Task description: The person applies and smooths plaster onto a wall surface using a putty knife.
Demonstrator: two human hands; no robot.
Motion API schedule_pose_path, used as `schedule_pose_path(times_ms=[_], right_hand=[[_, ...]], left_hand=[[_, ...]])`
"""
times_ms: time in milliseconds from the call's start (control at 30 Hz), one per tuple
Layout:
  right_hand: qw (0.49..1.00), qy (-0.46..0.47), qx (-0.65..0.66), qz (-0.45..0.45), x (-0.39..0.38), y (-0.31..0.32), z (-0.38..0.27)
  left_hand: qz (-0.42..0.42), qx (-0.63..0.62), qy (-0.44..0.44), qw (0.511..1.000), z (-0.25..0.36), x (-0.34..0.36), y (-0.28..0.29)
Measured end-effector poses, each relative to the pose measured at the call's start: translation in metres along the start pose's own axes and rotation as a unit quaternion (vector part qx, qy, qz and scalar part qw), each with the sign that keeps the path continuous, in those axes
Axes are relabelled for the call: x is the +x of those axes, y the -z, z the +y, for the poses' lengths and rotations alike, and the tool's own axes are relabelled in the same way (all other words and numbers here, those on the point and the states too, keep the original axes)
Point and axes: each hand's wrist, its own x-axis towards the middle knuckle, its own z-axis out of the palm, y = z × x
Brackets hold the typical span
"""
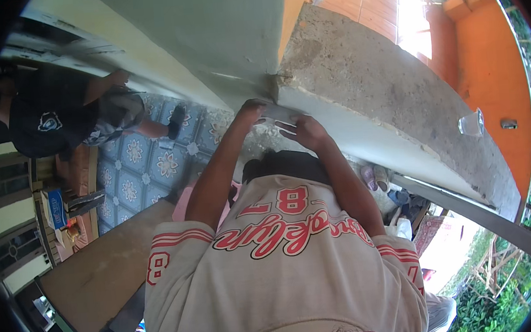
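My left hand (252, 113) is closed at the near end of a flat grey piece (281, 112), whose kind I cannot make out. It lies low by the corner where the pale wall meets the concrete ledge (338, 54). Just right of it, my right hand (306, 131) has its fingers apart and stretched toward the piece's edge. Whether those fingers touch it is hard to tell. Both forearms reach forward past my printed shirt. Rough, speckled floor (257, 143) shows below the hands.
At left, a person in a dark shirt (43, 115) is on the blue patterned tiles (135, 176). A clear cup (471, 123) stands on the ledge's right part. A brown tabletop (99, 273) is at lower left, and shoes (374, 177) lie below the ledge.
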Motion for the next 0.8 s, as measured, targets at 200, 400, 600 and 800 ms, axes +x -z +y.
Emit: schedule_pose_path(times_ms=[200, 400, 600, 800], right_hand=[[0.997, 0.033, 0.064, -0.024, -0.046, -0.001, -0.012], [0.996, 0.061, 0.056, -0.030, -0.128, 0.031, -0.041], [0.979, 0.175, 0.082, 0.058, -0.261, 0.115, -0.071], [0.919, 0.321, -0.084, 0.212, -0.375, 0.168, -0.102]], left_hand=[[0.105, 0.218, -0.147, 0.959, 0.015, -0.031, -0.040], [0.163, 0.244, -0.234, 0.927, 0.008, -0.083, -0.145], [-0.103, 0.080, -0.136, 0.982, -0.001, -0.123, -0.280], [-0.306, 0.061, -0.032, 0.950, 0.014, -0.139, -0.377]])
